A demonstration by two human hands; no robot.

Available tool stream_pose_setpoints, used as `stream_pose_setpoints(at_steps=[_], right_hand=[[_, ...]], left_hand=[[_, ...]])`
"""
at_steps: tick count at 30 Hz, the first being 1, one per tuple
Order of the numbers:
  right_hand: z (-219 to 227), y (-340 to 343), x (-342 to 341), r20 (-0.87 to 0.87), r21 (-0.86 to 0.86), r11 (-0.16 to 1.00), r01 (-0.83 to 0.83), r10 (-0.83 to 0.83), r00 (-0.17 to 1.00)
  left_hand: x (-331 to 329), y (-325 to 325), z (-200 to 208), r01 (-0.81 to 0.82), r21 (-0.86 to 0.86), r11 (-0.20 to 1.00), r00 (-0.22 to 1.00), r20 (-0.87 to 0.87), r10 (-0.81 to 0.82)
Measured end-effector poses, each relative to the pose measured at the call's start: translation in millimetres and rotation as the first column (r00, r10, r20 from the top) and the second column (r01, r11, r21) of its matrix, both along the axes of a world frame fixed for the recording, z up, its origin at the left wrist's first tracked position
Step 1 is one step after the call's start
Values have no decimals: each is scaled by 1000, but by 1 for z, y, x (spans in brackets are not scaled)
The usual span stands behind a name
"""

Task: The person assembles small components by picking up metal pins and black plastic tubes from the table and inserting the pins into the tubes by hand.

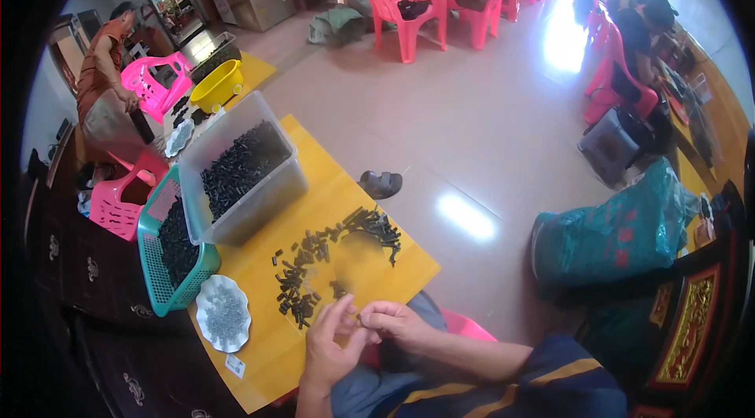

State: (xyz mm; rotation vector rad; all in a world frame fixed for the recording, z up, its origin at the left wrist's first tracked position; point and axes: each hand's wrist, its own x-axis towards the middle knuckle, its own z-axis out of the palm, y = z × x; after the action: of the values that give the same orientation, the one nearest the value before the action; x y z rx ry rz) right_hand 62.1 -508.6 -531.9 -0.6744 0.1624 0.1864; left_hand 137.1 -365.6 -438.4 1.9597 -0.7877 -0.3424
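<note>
My left hand [333, 341] and my right hand [399, 325] meet above the near edge of the yellow table [267, 375]. Their fingertips pinch together at a tiny dark piece, too small to make out. Just beyond them, short black tube-like pieces [299, 276] lie scattered over the tabletop, with more heaped toward its right corner. To the left, a white scalloped dish [201, 316] holds many small, shiny grey pieces. Past it are a green mesh basket [206, 265] and a large translucent bin [275, 198], each with a mass of black pieces inside.
A yellow tub [218, 86] stands farther back, near a standing person [102, 64]. Pink plastic chairs [405, 5] and seated people are across the room. A full teal sack [613, 225] stands on the right; a dark sandal [383, 184] lies on the floor.
</note>
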Motion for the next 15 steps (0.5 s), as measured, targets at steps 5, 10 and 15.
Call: stream_pose_setpoints(at_steps=[5, 10, 15], right_hand=[[9, 5, 1, -59, -72, 991, 108, -113, 992], [10, 5, 2, -47, -44, 997, 65, -67, 997], [5, 5, 2, -78, 9, 999, 49, -49, 996]], left_hand=[[-5, -10, -5, 16, 164, 986, 945, 320, -68], [-2, -7, -13, -35, 223, 974, 858, 506, -85], [0, -8, -14, -17, 195, 981, 836, 541, -93]])
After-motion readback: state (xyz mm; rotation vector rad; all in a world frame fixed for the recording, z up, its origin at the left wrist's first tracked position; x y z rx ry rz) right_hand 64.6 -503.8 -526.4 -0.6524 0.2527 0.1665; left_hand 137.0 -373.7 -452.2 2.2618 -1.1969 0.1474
